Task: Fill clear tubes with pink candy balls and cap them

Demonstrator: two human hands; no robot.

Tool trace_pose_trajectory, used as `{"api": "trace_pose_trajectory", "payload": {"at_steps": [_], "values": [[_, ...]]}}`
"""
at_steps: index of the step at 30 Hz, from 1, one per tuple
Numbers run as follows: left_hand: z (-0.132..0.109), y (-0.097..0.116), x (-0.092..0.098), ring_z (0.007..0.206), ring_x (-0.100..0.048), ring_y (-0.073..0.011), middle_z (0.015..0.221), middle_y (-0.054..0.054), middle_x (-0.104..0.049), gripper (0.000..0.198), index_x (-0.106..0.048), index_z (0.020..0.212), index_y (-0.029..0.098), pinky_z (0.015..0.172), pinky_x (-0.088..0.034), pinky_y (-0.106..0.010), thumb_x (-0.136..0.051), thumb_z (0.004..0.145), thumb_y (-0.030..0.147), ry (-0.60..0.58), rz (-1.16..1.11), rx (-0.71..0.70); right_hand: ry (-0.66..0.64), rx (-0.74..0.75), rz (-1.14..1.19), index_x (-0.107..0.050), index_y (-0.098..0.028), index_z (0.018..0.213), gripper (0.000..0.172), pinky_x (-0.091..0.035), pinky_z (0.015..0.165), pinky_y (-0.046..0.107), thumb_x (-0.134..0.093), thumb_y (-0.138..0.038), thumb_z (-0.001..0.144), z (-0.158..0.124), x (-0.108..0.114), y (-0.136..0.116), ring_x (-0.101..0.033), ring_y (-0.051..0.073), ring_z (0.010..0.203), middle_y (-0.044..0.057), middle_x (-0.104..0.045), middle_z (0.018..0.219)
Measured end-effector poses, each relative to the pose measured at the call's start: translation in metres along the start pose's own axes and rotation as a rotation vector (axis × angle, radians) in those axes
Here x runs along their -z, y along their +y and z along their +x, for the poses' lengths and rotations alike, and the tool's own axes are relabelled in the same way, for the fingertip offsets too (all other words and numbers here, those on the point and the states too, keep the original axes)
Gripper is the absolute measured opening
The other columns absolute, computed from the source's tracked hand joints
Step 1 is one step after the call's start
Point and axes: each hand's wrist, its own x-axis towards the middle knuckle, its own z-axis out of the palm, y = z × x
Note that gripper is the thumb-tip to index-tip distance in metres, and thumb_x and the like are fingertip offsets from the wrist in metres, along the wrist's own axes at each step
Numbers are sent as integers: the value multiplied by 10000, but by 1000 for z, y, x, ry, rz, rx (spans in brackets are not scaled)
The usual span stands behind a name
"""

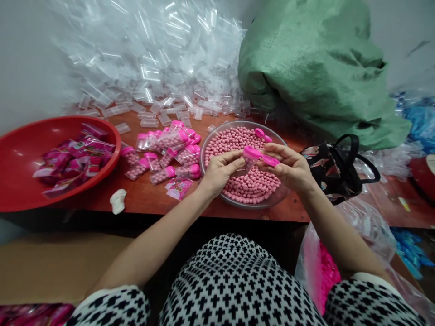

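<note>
My left hand (222,168) is closed round a clear plastic tube (250,158) with a bright pink rim. My right hand (289,166) pinches the pink flip cap (271,160) joined to that rim; the cap stands open. Both hands are over a grey metal bowl (263,204) holding many small pink balls (234,138). Another pink cap (261,134) lies on the balls just beyond my right fingers. How full the tube is, I cannot tell, since my fingers cover part of it.
Several filled, capped tubes (170,140) lie left of the bowl, near a red basin (115,154) of pink packets (76,156). Empty clear tubes (152,68) are heaped behind. A green sack (306,68) and a black handbag (331,170) stand right on the reddish table (210,208).
</note>
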Motion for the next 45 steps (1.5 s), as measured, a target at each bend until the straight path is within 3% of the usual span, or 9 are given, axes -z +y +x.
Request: {"api": "trace_pose_trajectory", "payload": {"at_steps": [4,11,20,25,29,32,38,41,45], "values": [[-3,-4,1,987,-714,-251,1026,-70,-790,338,-821,947,198,975,-555,-407,-876,676,394,-14,180,-142,27,-61,67,-731,-220,930,493,-640,756,351,-917,-529,593,7,5,10,-721,174,783,44,-739,999],[-6,-5,3,1064,-653,-235,1039,-72,-755,174,-831,928,244,1024,-485,-368,-775,767,280,-41,416,-323,-256,-454,203,-705,-203,880,494,-628,821,425,-821,-626,653,16,-12,16,-718,220,854,41,-757,861],[-5,-8,2,1072,-652,-234,1030,-66,-746,148,-821,912,220,1007,-488,-343,-741,788,236,-26,435,-326,-68,-462,216,-669,-205,770,324,-631,763,454,-742,-497,652,16,-31,22,-712,266,839,69,-743,771],[-2,5,4,1066,-675,-233,1055,-47,-772,162,-803,952,209,1024,-492,-360,-731,807,220,43,363,-327,-132,-419,114,-660,-211,893,531,-636,694,388,-698,-713,722,28,-29,12,-705,238,843,76,-723,829],[9,34,44,1063,-676,-219,1042,-8,-774,205,-785,994,226,977,-505,-330,-781,806,307,264,327,-429,-47,-168,-150,-670,-218,1010,583,-615,658,302,-779,-693,690,42,-9,2,-665,169,811,54,-703,960],[25,51,97,1102,-639,-201,994,46,-774,190,-778,984,242,1030,-446,-316,-751,839,363,412,557,-505,-31,-80,-513,-697,-188,917,388,-561,641,292,-804,-518,744,48,-1,9,-621,157,747,38,-688,870],[52,46,169,1143,-577,-251,885,25,-751,229,-764,893,175,1166,-267,-422,-809,766,361,554,896,-493,-164,-46,-1194,-696,-163,964,245,-454,762,332,-774,-308,782,56,-27,32,-641,217,833,67,-733,966],[47,41,161,1233,-515,-280,1064,11,-738,304,-758,990,197,1202,-218,-440,-828,766,391,546,918,-580,-217,-68,-1281,-682,-153,1026,335,-426,736,313,-795,-330,765,63,-34,40,-630,230,864,81,-727,990],[26,40,116,1211,-550,-266,1186,-25,-710,233,-743,1087,268,1162,-328,-415,-715,874,358,349,879,-623,-176,-110,-1052,-670,-161,882,262,-429,684,282,-824,-291,714,67,-28,45,-618,191,782,37,-701,832]]}}
